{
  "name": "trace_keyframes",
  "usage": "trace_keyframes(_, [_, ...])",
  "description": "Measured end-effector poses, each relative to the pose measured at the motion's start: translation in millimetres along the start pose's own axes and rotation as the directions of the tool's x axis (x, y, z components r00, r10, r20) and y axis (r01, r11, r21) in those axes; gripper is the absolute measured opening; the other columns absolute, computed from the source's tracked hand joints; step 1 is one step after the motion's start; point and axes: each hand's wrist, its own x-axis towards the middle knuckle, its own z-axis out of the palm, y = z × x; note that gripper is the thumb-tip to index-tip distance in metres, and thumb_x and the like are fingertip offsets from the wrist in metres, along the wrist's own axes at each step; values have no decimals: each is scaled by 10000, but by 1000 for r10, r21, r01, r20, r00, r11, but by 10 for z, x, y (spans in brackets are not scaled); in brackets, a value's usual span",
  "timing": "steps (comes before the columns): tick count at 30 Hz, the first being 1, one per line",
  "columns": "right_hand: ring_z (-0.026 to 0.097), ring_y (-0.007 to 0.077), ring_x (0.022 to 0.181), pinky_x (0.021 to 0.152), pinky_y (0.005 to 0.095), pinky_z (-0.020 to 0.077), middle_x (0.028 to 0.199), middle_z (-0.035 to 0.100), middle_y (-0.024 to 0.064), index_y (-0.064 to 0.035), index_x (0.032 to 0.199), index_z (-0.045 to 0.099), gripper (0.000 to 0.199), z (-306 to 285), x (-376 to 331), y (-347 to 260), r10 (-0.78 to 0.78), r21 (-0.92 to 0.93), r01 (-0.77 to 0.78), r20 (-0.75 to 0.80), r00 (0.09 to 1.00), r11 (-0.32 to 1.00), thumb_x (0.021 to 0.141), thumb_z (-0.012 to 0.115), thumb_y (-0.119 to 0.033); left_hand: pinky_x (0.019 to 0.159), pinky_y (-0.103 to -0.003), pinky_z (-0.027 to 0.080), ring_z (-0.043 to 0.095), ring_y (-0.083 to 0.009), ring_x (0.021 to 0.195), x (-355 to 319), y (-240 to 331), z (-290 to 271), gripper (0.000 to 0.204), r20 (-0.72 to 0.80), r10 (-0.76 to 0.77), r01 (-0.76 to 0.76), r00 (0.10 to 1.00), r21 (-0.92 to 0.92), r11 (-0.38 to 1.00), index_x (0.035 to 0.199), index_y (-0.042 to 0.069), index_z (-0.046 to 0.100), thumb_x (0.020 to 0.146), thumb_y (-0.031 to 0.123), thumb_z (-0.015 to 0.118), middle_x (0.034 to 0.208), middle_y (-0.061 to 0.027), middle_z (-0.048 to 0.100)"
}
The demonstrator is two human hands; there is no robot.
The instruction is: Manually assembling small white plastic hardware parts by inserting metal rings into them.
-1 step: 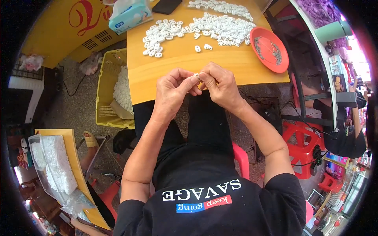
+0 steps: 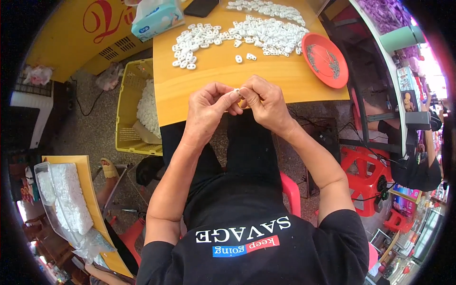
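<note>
Just over the near edge of the yellow-brown table [image 2: 209, 78], my two hands meet at the fingertips. My left hand [image 2: 206, 109] pinches a small white plastic piece [image 2: 237, 90] between thumb and fingers. From the other side, my right hand [image 2: 266, 102] grips the same piece, its thumb and forefinger closed on it. Most of the piece is hidden by the fingers. Beyond the hands lie two loose white pieces [image 2: 238, 59], oval with small holes. A large heap of like pieces [image 2: 275, 35] spreads farther back, with another group [image 2: 194, 42] to its left.
At the table's right corner sits a red plate [image 2: 327, 45] with thin metal pins [image 2: 335, 70]. A tissue pack [image 2: 156, 21] and a dark phone [image 2: 201, 6] lie at the back. Left of the table stands a yellow crate [image 2: 124, 104] holding white pieces. Red stools [image 2: 363, 175] are at right.
</note>
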Motion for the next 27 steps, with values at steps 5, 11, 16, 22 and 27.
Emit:
trace_keyframes(5, [598, 143, 583, 508, 287, 459, 692, 581, 79, 3, 888, 615, 167, -162, 177, 166, 215, 119, -240, 189, 958, 963, 955, 574, -144, 630, -247, 529, 646, -141, 682, 81, -64, -103, 145, -17, -6, 5, 1000, -30, 1000, 940, -47, 623, 914, 94, 642, 822, -96, 657])
trace_keyframes(11, [607, 270, 689, 642, 325, 505, 807, 629, 105, -68, 904, 697, 101, -269, 612, 489, -127, -538, 77, -56, 990, 839, 865, 655, -151, 660, -251, 522, 647, -139, 712, 106, -123, -239, 163, -125, 4, -10, 992, -43, 999, 992, -10, 610, 924, 134, 639, 868, -75, 660])
trace_keyframes(16, [636, 279, 762, 687, 370, 516, 854, 636, 76, -74, 867, 690, 174, -149, 701, 590, -130, -745, 233, 194, 972, 625, 828, 691, -243, 660, -250, 518, 645, -137, 715, 85, -106, -232, 165, -134, 21, -27, 991, -42, 999, 996, -5, 607, 924, 140, 640, 864, -70, 656])
trace_keyframes(22, [635, 235, 751, 687, 348, 509, 864, 665, 44, -63, 943, 701, 175, -72, 687, 527, -129, -614, 185, 135, 982, 768, 848, 684, -209, 680, -260, 515, 643, -141, 732, 48, -60, -240, 176, -151, 32, -39, 988, -40, 998, 999, -6, 609, 922, 149, 644, 882, -71, 658])
trace_keyframes(27, [554, 89, 666, 614, 251, 480, 848, 637, 13, -9, 1036, 692, 234, -107, 541, 95, 378, 330, -395, 117, 919, 858, 917, 647, -205, 741, -273, 511, 647, -147, 815, 7, 41, -120, 183, -179, 120, -118, 976, 20, 993, 1008, -4, 613, 919, 152, 648, 994, -99, 675])
